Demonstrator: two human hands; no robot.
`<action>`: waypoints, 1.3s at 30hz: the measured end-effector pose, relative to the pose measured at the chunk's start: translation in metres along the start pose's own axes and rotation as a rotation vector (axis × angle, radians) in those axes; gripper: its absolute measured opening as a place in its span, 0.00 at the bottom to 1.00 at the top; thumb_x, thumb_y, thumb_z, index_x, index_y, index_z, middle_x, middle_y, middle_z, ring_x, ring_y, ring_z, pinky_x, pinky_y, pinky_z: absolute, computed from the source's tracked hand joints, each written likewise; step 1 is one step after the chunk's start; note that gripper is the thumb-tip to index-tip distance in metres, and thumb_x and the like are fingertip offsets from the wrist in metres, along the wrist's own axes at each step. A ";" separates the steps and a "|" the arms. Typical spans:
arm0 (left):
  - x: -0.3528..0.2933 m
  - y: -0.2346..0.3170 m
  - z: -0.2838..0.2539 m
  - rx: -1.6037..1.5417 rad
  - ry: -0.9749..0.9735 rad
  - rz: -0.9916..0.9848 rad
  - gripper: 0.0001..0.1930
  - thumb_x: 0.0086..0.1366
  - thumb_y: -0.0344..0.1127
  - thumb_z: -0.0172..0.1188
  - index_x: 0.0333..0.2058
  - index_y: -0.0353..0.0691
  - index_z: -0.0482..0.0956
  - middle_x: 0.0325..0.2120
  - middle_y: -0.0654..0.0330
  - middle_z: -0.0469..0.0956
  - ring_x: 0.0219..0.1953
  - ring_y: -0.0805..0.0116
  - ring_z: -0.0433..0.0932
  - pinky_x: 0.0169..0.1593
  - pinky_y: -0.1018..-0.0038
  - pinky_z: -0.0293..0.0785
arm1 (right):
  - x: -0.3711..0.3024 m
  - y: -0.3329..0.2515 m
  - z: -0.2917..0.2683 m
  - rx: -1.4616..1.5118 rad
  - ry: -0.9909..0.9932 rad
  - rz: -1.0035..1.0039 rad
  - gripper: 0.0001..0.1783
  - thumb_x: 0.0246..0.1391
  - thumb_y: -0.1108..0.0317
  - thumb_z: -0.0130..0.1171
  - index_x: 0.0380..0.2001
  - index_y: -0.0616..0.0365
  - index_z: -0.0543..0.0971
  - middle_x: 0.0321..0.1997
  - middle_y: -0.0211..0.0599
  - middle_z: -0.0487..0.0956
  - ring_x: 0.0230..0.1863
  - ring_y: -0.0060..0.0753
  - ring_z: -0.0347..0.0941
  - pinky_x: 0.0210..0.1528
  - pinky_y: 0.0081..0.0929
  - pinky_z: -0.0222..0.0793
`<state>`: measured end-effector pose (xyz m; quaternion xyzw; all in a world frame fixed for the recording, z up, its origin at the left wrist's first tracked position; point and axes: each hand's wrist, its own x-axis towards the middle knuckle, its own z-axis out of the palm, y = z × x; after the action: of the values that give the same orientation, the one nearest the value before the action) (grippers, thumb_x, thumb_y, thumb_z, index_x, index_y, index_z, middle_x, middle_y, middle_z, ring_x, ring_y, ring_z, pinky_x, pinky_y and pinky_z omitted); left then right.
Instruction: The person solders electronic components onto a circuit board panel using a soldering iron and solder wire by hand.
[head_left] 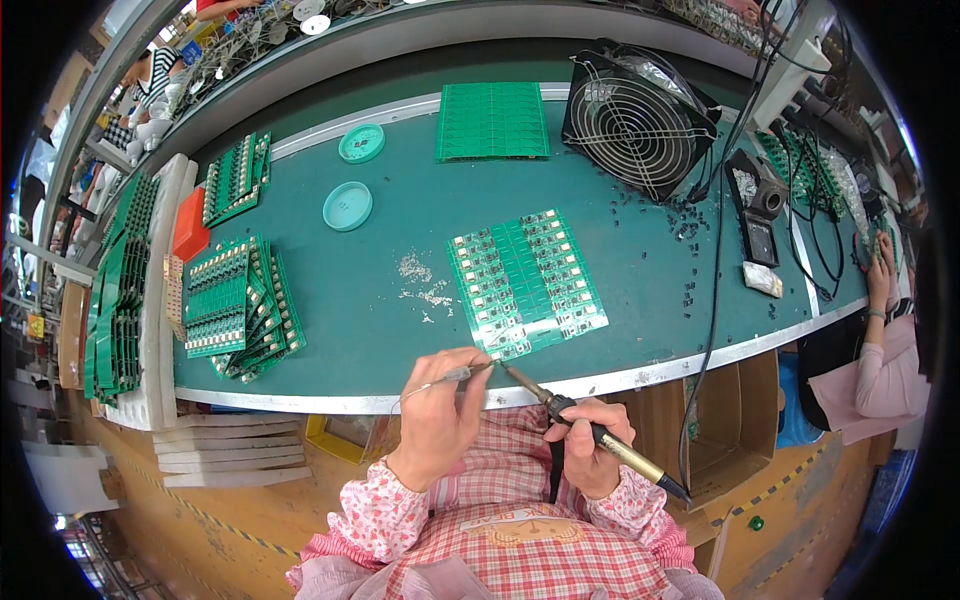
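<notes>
My right hand (592,440) is closed around a soldering iron (625,455) with a gold and black handle. Its tip points up and left at the near-left corner of a green circuit board panel (525,280). In my left hand (440,405), pinched between the fingers, is a thin silvery tool (455,375) with a wire-like tail; its exact kind is too small to make out. The tool's end meets the same corner, close to the iron's tip. The panel lies flat near the table's front edge, with two bands of small white and black parts.
Stacked board panels (240,305) stand left, near a red box (190,225). Two turquoise lids (348,206) and loose white bits (415,270) lie mid-table. A bare panel (492,122), black fan (640,125), scattered black parts (685,220) and iron stand (755,215) lie beyond. A co-worker's hand (880,270) is right.
</notes>
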<state>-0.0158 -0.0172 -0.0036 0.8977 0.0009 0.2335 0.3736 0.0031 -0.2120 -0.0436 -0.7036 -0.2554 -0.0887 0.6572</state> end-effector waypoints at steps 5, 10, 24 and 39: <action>0.000 0.000 0.000 -0.002 0.000 0.002 0.10 0.59 0.20 0.63 0.40 0.35 0.78 0.36 0.53 0.81 0.38 0.55 0.80 0.42 0.67 0.75 | 0.001 -0.003 0.005 -0.022 0.015 0.038 0.14 0.67 0.60 0.53 0.40 0.61 0.71 0.20 0.37 0.78 0.19 0.25 0.78 0.24 0.20 0.71; 0.001 0.001 -0.001 -0.002 -0.003 0.007 0.10 0.59 0.20 0.63 0.40 0.35 0.78 0.36 0.54 0.81 0.38 0.56 0.80 0.42 0.67 0.75 | 0.009 -0.007 0.006 -0.152 -0.014 -0.208 0.11 0.66 0.61 0.55 0.40 0.57 0.74 0.16 0.30 0.81 0.19 0.26 0.78 0.26 0.24 0.72; 0.002 0.001 -0.001 -0.001 0.005 0.004 0.09 0.59 0.21 0.63 0.39 0.35 0.78 0.36 0.54 0.82 0.37 0.56 0.80 0.42 0.67 0.74 | -0.006 0.000 -0.014 0.003 0.219 0.014 0.12 0.66 0.61 0.55 0.41 0.59 0.73 0.19 0.36 0.80 0.20 0.29 0.79 0.22 0.25 0.71; -0.006 0.002 -0.011 -0.101 0.010 -0.167 0.09 0.61 0.25 0.63 0.40 0.37 0.79 0.38 0.55 0.83 0.40 0.54 0.80 0.51 0.62 0.72 | 0.035 -0.010 -0.037 -0.624 0.145 -0.150 0.13 0.57 0.76 0.60 0.47 0.61 0.78 0.37 0.42 0.84 0.36 0.46 0.80 0.42 0.35 0.75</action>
<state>-0.0265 -0.0123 0.0022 0.8733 0.0658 0.2058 0.4366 0.0360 -0.2390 -0.0140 -0.8419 -0.2197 -0.2607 0.4182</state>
